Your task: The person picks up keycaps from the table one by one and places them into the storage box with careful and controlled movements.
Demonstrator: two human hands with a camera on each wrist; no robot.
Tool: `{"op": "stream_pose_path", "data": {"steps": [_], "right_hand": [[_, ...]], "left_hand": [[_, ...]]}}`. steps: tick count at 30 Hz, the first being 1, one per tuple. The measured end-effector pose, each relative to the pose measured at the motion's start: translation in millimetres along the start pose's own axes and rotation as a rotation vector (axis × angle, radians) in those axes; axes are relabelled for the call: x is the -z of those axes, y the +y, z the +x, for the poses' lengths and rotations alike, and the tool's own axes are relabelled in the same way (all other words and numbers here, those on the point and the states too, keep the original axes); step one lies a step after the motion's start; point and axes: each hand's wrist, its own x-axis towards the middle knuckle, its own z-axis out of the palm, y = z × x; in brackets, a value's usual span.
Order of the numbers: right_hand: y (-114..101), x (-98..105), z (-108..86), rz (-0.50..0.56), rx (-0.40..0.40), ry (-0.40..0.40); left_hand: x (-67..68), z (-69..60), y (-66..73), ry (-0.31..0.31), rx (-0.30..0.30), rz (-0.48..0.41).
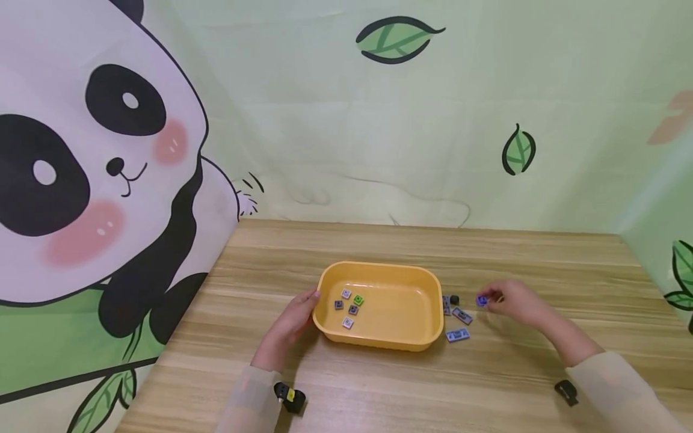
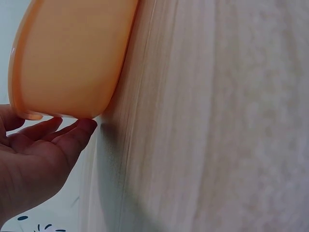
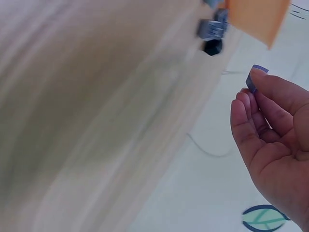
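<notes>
Piece: small blue square block (image 1: 482, 300), pinched at the tips of thumb and finger of right hand (image 1: 511, 300), to the right of tray.
Tray: yellow rounded rectangular plastic tray (image 1: 397, 316), held at its left end by left hand (image 1: 289, 328), fingertips against outer wall.
Inside tray: five small square blocks (image 1: 358, 299), whitish, green and dark, all toward left side.
Beside tray's right wall: small black block (image 1: 454, 299) and three flat rectangular grey-blue blocks (image 1: 462, 316).
Room: wood-grain table (image 1: 520, 258) extends behind tray until pale green printed backdrop (image 1: 455, 114).
</notes>
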Motion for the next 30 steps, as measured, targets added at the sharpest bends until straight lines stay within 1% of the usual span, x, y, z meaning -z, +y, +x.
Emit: {"op": "stream_pose_path", "data": {"steps": [9,17,23,30], "right_hand": [[-18,19,-2.0,0.017,0.004,0.019],[-31,35,-0.3,0.026,0.041,0.042],[-41,44,2.5,0.011,0.039,0.041],[-52,49,8.6,-0.007,0.073,0.040]], "left_hand": [[-0.5,-0.1,-1.6,0.014,0.007,-0.006],[-0.9,-0.3,-1.7,0.024,0.012,-0.010],[-1.2,0.1,-1.6,0.022,0.003,-0.006],[-0.7,1.0,-2.2,0.025,0.007,-0.004]]}}
